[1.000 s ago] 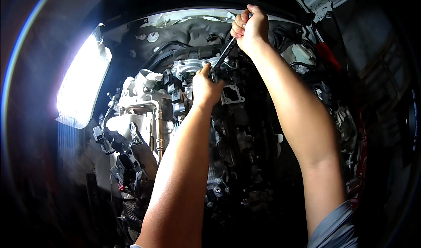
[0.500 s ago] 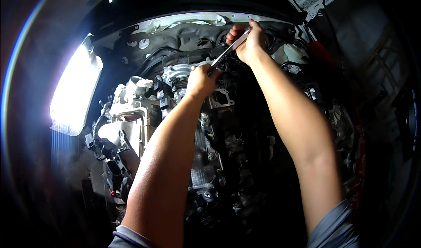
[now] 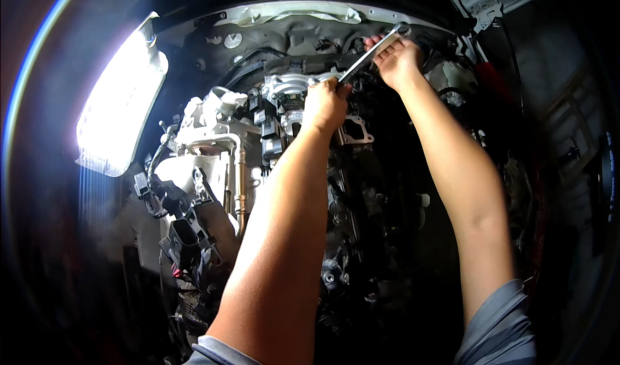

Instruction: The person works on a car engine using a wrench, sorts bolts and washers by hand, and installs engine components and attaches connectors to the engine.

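A long silver wrench (image 3: pixel 368 56) runs diagonally over the top rear of an exposed engine (image 3: pixel 213 152), its ring end raised at the upper right. My left hand (image 3: pixel 324 106) is closed on its lower part, just above a silver housing (image 3: pixel 281 85); what that lower end fits onto is hidden by the hand. My right hand (image 3: pixel 402 62) is palm up beside and behind the raised end, fingers loosely bent and apart, not wrapped round it. An open gasket-shaped flange (image 3: pixel 364 131) shows just right of my left wrist.
A bright work lamp (image 3: pixel 119 100) hangs at the left. Black connectors and wiring (image 3: pixel 184 232) lie at the lower left of the bay. A pale reservoir (image 3: pixel 452 75) sits at the back right, below a hood hinge (image 3: pixel 487 16); the rear bulkhead (image 3: pixel 297 32) spans the top.
My right hand has loosened from its fist round the wrench and its fingers have spread. The wrench's upper end has swung rightward. My left hand still grips it.
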Demonstrator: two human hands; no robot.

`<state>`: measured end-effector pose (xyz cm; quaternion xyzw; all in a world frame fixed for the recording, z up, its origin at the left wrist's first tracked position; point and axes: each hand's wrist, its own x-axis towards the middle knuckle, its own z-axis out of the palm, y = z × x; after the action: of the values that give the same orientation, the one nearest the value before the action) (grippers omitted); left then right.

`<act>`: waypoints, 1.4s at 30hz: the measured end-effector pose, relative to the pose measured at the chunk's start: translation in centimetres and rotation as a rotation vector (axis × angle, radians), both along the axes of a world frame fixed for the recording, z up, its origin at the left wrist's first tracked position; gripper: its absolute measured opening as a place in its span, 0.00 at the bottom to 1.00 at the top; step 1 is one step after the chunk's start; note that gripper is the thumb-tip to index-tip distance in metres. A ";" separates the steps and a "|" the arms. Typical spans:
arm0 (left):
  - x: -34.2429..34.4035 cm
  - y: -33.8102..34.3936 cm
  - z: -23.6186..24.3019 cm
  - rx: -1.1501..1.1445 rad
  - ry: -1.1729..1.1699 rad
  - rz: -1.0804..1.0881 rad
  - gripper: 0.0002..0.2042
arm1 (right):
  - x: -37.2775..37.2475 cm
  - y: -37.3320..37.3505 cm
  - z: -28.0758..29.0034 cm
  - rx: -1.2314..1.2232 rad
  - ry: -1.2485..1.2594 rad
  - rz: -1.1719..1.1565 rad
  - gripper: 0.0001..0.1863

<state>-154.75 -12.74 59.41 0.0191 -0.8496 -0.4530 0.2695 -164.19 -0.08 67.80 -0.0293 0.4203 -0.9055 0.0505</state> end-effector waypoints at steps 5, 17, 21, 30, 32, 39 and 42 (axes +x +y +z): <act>-2.1 3.3 -0.7 -0.114 0.062 -0.008 0.14 | -0.8 1.3 2.8 -0.189 0.001 0.116 0.24; -0.1 4.7 0.7 -0.067 0.172 0.145 0.12 | -1.1 -0.6 5.1 0.017 0.194 0.122 0.19; -0.5 -0.3 -0.1 0.053 0.003 0.039 0.11 | 0.1 -3.8 3.4 0.033 0.096 0.027 0.21; 0.0 2.0 -0.2 0.088 0.004 0.029 0.12 | 2.6 -5.5 5.3 0.146 0.248 -0.013 0.17; -0.4 1.7 -0.1 0.017 0.102 0.035 0.12 | 0.7 -4.3 4.4 0.110 0.238 0.148 0.29; -0.7 0.2 -0.7 0.200 0.169 0.214 0.25 | 5.1 -2.7 12.4 0.031 0.221 -0.129 0.32; -0.9 0.7 0.1 0.331 0.095 0.187 0.18 | 4.1 -0.8 12.5 0.174 0.357 -0.286 0.31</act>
<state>-155.66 -12.06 59.50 0.1207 -0.7442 -0.5601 0.3432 -160.10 -0.83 80.31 -0.1246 0.4990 -0.8442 -0.1509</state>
